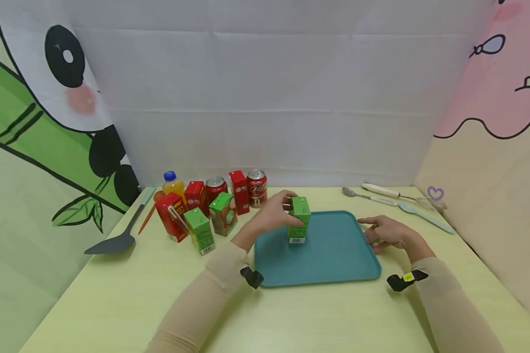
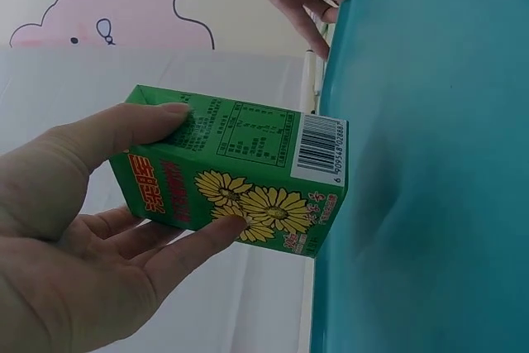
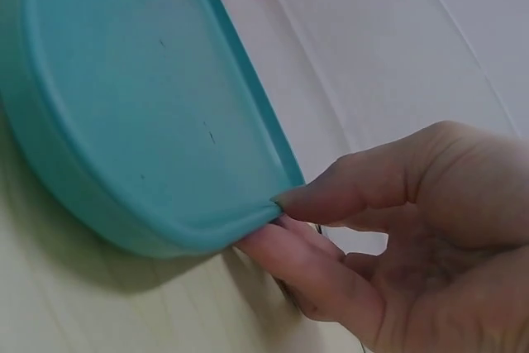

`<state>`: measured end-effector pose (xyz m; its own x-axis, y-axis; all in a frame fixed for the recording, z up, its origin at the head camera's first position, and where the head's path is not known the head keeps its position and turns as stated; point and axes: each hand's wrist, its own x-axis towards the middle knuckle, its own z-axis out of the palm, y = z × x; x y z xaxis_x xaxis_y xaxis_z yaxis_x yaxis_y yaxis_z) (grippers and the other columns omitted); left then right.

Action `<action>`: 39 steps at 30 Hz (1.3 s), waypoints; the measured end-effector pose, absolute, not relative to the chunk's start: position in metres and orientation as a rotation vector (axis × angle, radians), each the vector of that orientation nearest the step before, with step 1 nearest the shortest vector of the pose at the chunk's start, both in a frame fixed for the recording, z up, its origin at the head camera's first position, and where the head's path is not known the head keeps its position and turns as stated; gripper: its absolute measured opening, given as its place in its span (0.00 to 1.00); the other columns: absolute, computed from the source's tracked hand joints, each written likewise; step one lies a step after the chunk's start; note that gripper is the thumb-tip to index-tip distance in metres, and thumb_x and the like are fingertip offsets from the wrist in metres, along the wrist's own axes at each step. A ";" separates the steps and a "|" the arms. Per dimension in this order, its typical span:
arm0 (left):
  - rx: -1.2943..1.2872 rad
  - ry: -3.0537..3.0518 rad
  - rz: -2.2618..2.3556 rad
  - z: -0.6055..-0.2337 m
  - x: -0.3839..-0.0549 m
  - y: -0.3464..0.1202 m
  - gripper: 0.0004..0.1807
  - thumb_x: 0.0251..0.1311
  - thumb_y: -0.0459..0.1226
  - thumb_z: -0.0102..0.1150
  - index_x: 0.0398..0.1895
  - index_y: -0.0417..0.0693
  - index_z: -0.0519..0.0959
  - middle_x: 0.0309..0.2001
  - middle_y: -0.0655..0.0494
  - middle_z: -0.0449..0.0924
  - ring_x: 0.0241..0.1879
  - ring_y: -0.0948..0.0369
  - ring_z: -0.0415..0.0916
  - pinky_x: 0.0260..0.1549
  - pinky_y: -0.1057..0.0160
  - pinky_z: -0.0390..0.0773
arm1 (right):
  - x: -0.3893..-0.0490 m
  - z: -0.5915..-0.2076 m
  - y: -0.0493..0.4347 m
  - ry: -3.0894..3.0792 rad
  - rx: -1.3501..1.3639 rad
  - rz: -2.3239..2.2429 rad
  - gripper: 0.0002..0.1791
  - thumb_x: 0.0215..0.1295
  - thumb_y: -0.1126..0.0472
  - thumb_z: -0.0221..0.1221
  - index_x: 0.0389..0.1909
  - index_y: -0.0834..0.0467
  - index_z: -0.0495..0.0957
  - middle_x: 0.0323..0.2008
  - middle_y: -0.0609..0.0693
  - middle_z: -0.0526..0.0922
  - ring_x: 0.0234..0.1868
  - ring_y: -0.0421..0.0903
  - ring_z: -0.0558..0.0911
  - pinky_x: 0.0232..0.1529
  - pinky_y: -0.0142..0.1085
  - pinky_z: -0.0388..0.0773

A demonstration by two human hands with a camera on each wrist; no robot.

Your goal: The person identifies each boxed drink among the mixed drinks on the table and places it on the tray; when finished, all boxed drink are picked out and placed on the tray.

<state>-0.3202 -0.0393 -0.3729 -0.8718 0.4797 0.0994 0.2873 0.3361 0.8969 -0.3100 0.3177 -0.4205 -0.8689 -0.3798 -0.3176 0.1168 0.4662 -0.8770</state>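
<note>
My left hand (image 1: 274, 215) grips a green drink carton (image 1: 299, 215), thumb on one side and fingers on the other. Yellow flowers and a barcode show on this carton (image 2: 248, 171) in the left wrist view. It is over the far left part of a teal tray (image 1: 331, 250); whether its base touches the tray I cannot tell. At the tray's right edge is my right hand (image 1: 390, 233). In the right wrist view this hand (image 3: 413, 229) pinches the tray's rim (image 3: 223, 237) near a corner, thumb above and fingers beneath.
Left of the tray stand green cartons (image 1: 199, 230), red cartons (image 1: 172, 215), cans (image 1: 257, 189) and an orange juice bottle (image 1: 173, 186). A spatula (image 1: 119, 240) lies far left. A spoon (image 1: 366, 196), a whisk (image 1: 397, 194) and a pale green utensil (image 1: 426, 218) lie back right.
</note>
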 end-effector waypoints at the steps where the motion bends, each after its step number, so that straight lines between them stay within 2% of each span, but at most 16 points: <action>1: 0.705 2.414 1.558 -0.374 -0.321 -0.036 0.38 0.49 0.33 0.77 0.64 0.43 0.69 0.54 0.51 0.77 0.56 0.53 0.75 0.52 0.55 0.79 | -0.310 -0.420 0.317 2.245 -0.215 -1.395 0.43 0.62 0.74 0.56 0.76 0.70 0.49 0.46 0.64 0.75 0.34 0.48 0.79 0.31 0.42 0.85; 9: 0.789 2.387 1.541 -0.380 -0.332 0.000 0.37 0.50 0.32 0.76 0.64 0.45 0.70 0.55 0.51 0.75 0.57 0.53 0.73 0.48 0.57 0.80 | -0.308 -0.418 0.317 2.269 -0.190 -1.380 0.42 0.63 0.73 0.57 0.76 0.71 0.49 0.46 0.64 0.76 0.33 0.48 0.80 0.32 0.43 0.85; 14: 0.747 2.379 1.533 -0.388 -0.340 0.020 0.38 0.51 0.31 0.76 0.66 0.48 0.69 0.55 0.50 0.74 0.53 0.54 0.75 0.44 0.57 0.81 | -0.310 -0.421 0.314 2.278 -0.199 -1.364 0.42 0.61 0.73 0.57 0.75 0.71 0.51 0.44 0.63 0.77 0.31 0.48 0.79 0.30 0.42 0.85; 21: 0.653 2.278 1.640 -0.397 -0.347 0.039 0.42 0.53 0.30 0.74 0.71 0.49 0.65 0.62 0.46 0.70 0.51 0.52 0.76 0.43 0.44 0.82 | -0.309 -0.422 0.310 2.310 -0.171 -1.338 0.43 0.55 0.73 0.56 0.74 0.73 0.53 0.41 0.62 0.77 0.27 0.46 0.78 0.27 0.40 0.84; 30: 0.600 2.312 1.686 -0.400 -0.354 0.057 0.43 0.53 0.32 0.75 0.73 0.50 0.64 0.64 0.45 0.69 0.49 0.52 0.77 0.40 0.45 0.82 | -0.309 -0.419 0.310 2.344 -0.115 -1.325 0.43 0.54 0.74 0.56 0.73 0.74 0.54 0.36 0.60 0.77 0.26 0.46 0.78 0.28 0.41 0.84; 39: 0.622 2.279 1.713 -0.403 -0.359 0.062 0.45 0.56 0.33 0.73 0.76 0.52 0.61 0.71 0.45 0.64 0.60 0.48 0.74 0.40 0.54 0.83 | -0.309 -0.418 0.307 2.342 -0.101 -1.328 0.42 0.54 0.74 0.55 0.73 0.75 0.54 0.33 0.57 0.75 0.27 0.46 0.76 0.28 0.41 0.85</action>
<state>-0.3589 0.0622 -0.4026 -0.8854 0.4589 0.0743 0.1990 0.2295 0.9527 -0.3091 0.3067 -0.4177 -0.8991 -0.2751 -0.3405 0.1510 0.5352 -0.8311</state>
